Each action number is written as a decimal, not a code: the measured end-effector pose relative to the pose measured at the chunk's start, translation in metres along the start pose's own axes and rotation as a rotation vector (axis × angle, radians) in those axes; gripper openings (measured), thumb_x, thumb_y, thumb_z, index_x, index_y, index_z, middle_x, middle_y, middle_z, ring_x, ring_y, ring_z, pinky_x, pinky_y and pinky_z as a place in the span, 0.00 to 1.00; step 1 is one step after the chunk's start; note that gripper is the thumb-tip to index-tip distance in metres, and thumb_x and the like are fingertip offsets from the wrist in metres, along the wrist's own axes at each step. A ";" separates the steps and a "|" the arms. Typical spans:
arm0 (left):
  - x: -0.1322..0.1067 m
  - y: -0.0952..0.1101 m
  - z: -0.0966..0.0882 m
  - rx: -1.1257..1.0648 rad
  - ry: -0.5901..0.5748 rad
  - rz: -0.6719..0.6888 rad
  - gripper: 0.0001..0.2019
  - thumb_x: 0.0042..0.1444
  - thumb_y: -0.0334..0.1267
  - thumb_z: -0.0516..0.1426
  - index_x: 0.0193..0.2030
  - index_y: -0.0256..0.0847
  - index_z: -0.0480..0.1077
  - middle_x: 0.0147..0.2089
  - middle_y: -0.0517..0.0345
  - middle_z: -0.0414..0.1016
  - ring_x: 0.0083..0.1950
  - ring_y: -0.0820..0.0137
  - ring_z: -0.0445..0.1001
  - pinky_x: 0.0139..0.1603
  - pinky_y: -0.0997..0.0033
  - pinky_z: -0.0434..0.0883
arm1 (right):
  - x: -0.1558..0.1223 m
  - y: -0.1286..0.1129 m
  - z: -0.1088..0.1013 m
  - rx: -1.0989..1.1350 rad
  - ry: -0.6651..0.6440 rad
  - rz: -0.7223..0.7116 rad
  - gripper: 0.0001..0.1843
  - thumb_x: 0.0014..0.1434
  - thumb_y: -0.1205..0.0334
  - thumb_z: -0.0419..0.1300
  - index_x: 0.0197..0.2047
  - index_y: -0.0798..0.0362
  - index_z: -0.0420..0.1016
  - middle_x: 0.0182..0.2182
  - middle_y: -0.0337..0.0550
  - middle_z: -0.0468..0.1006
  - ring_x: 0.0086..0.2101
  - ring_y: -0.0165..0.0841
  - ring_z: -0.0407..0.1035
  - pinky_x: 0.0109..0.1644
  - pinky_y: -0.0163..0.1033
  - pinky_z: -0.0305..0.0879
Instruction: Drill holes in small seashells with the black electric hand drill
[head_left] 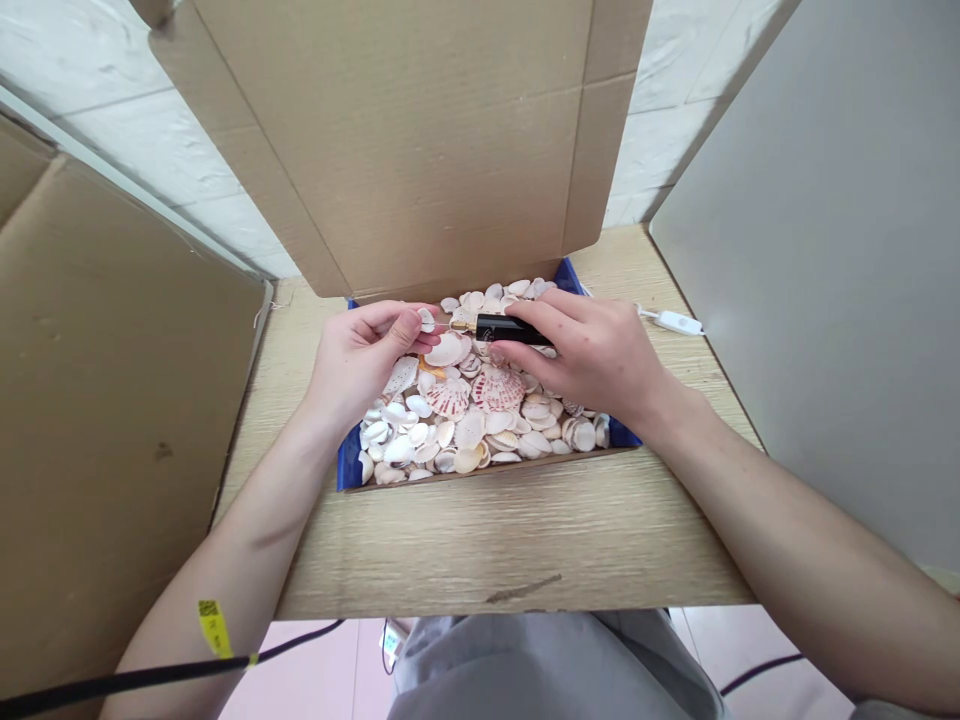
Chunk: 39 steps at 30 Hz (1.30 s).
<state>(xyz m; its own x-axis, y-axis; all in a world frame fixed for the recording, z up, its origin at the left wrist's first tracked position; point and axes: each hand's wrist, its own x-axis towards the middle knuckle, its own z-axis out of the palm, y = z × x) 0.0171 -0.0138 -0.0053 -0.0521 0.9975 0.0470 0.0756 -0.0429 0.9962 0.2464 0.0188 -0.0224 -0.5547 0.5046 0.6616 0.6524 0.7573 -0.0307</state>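
Observation:
Between the thumb and fingers of my left hand (pixel 375 345) is a small white seashell (pixel 426 320). My right hand (pixel 592 345) grips the black body of a small handheld drill (pixel 514 329). Its brass-coloured chuck (pixel 463 325) and thin bit point left at the shell; whether the tip touches the shell I cannot tell. Both hands are above a shallow cardboard box (pixel 491 470) with blue sides, filled with loose shells (pixel 470 430). Two larger red-and-white scallop shells (pixel 499 388) lie near its middle.
The box's tall cardboard lid (pixel 420 130) stands up behind it. A white cord with an inline switch (pixel 679 322) lies on the wooden table (pixel 525 540) at right. Cardboard (pixel 112 400) stands at left, a grey panel (pixel 840 250) at right. A black cable (pixel 127 682) crosses the lower left.

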 end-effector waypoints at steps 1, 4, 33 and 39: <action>0.000 0.000 0.000 0.003 0.000 -0.003 0.06 0.56 0.40 0.63 0.36 0.43 0.81 0.38 0.57 0.83 0.33 0.74 0.79 0.38 0.75 0.78 | 0.000 0.000 0.000 -0.001 -0.002 0.001 0.17 0.65 0.49 0.55 0.40 0.55 0.75 0.30 0.39 0.77 0.29 0.29 0.69 0.28 0.36 0.54; 0.000 0.000 0.000 0.020 -0.004 -0.012 0.06 0.56 0.42 0.63 0.35 0.44 0.81 0.39 0.57 0.83 0.33 0.73 0.79 0.38 0.75 0.78 | 0.000 0.000 -0.001 0.002 -0.001 0.003 0.17 0.65 0.49 0.55 0.40 0.55 0.75 0.30 0.40 0.77 0.28 0.29 0.69 0.28 0.36 0.54; -0.002 0.001 0.000 0.077 -0.001 -0.030 0.09 0.55 0.45 0.63 0.35 0.42 0.80 0.35 0.55 0.81 0.33 0.71 0.79 0.38 0.71 0.77 | 0.000 -0.001 -0.002 0.059 -0.011 0.033 0.19 0.65 0.49 0.53 0.39 0.56 0.75 0.30 0.42 0.77 0.28 0.29 0.67 0.28 0.36 0.52; -0.002 0.003 0.001 0.095 0.004 -0.019 0.11 0.55 0.45 0.63 0.35 0.39 0.80 0.36 0.54 0.81 0.33 0.71 0.79 0.38 0.72 0.77 | 0.001 -0.001 -0.002 0.054 -0.021 0.047 0.18 0.64 0.49 0.54 0.40 0.55 0.76 0.30 0.41 0.77 0.28 0.29 0.68 0.28 0.36 0.52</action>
<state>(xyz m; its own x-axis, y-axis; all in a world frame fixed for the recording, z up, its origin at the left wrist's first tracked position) 0.0180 -0.0159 -0.0030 -0.0581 0.9979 0.0285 0.1682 -0.0184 0.9856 0.2466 0.0179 -0.0207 -0.5352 0.5480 0.6429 0.6493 0.7536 -0.1018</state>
